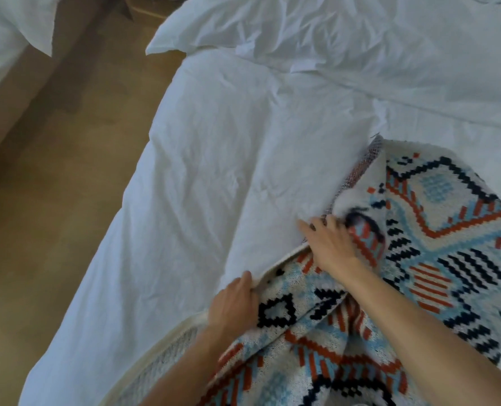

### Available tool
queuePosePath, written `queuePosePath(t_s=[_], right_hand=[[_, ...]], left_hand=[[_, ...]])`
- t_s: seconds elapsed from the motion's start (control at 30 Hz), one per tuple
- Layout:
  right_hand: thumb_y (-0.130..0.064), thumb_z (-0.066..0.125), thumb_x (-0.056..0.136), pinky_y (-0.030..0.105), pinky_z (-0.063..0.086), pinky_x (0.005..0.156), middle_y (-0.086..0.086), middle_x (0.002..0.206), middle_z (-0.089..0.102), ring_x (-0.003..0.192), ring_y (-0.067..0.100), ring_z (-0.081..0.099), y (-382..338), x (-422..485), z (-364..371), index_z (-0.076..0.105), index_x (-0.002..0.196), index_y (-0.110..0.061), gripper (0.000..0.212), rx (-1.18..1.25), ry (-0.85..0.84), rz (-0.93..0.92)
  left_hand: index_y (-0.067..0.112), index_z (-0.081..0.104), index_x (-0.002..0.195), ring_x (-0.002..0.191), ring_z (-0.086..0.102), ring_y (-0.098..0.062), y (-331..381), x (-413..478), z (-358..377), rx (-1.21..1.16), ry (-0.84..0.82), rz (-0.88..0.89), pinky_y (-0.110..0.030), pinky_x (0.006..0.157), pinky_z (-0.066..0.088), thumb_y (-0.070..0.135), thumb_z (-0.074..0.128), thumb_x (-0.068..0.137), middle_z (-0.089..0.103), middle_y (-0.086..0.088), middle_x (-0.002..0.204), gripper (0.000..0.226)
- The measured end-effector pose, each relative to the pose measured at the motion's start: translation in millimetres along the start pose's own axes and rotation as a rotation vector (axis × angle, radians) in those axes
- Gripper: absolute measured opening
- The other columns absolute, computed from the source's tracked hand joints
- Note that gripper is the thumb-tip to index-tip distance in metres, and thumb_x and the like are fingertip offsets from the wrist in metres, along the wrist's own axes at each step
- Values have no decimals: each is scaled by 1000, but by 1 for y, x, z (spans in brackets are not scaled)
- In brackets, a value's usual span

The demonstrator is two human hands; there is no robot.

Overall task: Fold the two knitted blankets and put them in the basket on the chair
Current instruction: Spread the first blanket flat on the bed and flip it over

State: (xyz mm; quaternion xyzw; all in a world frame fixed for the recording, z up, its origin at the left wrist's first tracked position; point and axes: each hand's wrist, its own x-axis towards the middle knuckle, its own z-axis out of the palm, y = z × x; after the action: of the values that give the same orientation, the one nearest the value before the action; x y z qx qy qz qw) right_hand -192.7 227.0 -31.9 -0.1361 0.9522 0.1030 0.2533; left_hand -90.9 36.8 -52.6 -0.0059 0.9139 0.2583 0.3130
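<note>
Head view: white knitted blanket (436, 230) patterned navy, rust, pale blue, on white bedsheet (214, 171); I log left hand (234, 300) and right hand (328, 244) gripping its edge (presumably squaring a fold).

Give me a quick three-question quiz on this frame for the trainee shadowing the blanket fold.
1. True or false: the basket is in view.
2. The patterned blanket lies on: A) the white bed; B) a table; C) a chair.
3. Fill in: the left hand and right hand both grip the blanket's ____.
Key: 1 false; 2 A; 3 edge.
</note>
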Motion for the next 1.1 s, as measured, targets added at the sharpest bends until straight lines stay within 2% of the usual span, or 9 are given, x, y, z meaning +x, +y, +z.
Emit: queuePosePath(t_s=[0.1, 0.23, 0.37, 0.57, 0.67, 0.77, 0.83, 0.93, 1.1], right_hand=[[-9, 58, 84, 42, 38, 99, 11, 138, 36, 122, 35, 36, 21, -13, 6, 31, 139, -21, 62, 57, -69, 128], [-15, 55, 89, 32, 44, 70, 15, 127, 38, 96, 30, 57, 29, -18, 0, 40, 128, -19, 42, 138, -152, 160], [-12, 53, 89, 25, 42, 65, 12, 120, 40, 91, 24, 53, 28, -8, -25, 47, 122, -15, 34, 235, 152, 101], [14, 51, 80, 36, 56, 70, 18, 129, 40, 114, 32, 46, 5, 44, -78, 54, 123, -9, 49, 528, 672, -109], [13, 47, 83, 31, 48, 86, 12, 148, 22, 131, 27, 34, -18, 75, -96, 36, 140, -16, 64, 647, 619, -137], [10, 46, 86, 36, 33, 106, 5, 154, 11, 141, 24, 17, -35, 95, -90, 19, 147, -20, 73, 622, 379, -48], [8, 43, 88, 37, 35, 105, 7, 149, 23, 136, 26, 26, -40, 102, -81, 31, 142, -13, 60, 568, 244, -34], [8, 43, 88, 35, 47, 93, 8, 142, 36, 120, 23, 44, -47, 112, -67, 40, 138, -12, 54, 503, 174, -59], [7, 43, 90, 33, 45, 97, 4, 151, 28, 122, 21, 47, -70, 144, -73, 36, 141, -15, 57, 484, 299, -100]], left_hand=[[19, 33, 98, 61, 43, -8, -7, 11, -17, 12, 69, -39, -18, 49, 31, 24, 27, 101, 48, 2, 85, 9], [21, 29, 94, 63, 45, -14, -2, 14, -17, 67, 44, 23, -23, 52, 35, 28, 25, 101, 47, 3, 79, 10], [20, 32, 99, 62, 46, -13, -7, 12, -20, 44, 52, 40, -23, 53, 37, 28, 25, 101, 45, 6, 74, 10], [16, 31, 97, 57, 43, -17, -36, 32, -73, -64, 426, -181, -30, 47, 28, 22, 29, 99, 49, -2, 76, 7], [12, 34, 102, 68, 47, -26, -60, 44, -92, -109, 485, -370, -34, 58, 35, 18, 30, 97, 53, -8, 87, 8], [8, 34, 122, 91, 52, -32, -78, 50, -100, -67, 303, -512, -37, 67, 37, 12, 32, 94, 53, -13, 112, 28], [7, 35, 122, 98, 52, -32, -84, 56, -99, -66, 240, -505, -37, 69, 38, 12, 35, 93, 51, -13, 116, 29], [9, 38, 114, 90, 52, -26, -81, 71, -102, -110, 280, -421, -34, 67, 39, 18, 37, 95, 52, -10, 107, 21], [13, 35, 109, 79, 52, -21, -74, 93, -109, -174, 353, -297, -33, 63, 40, 16, 31, 98, 50, -5, 96, 12]])
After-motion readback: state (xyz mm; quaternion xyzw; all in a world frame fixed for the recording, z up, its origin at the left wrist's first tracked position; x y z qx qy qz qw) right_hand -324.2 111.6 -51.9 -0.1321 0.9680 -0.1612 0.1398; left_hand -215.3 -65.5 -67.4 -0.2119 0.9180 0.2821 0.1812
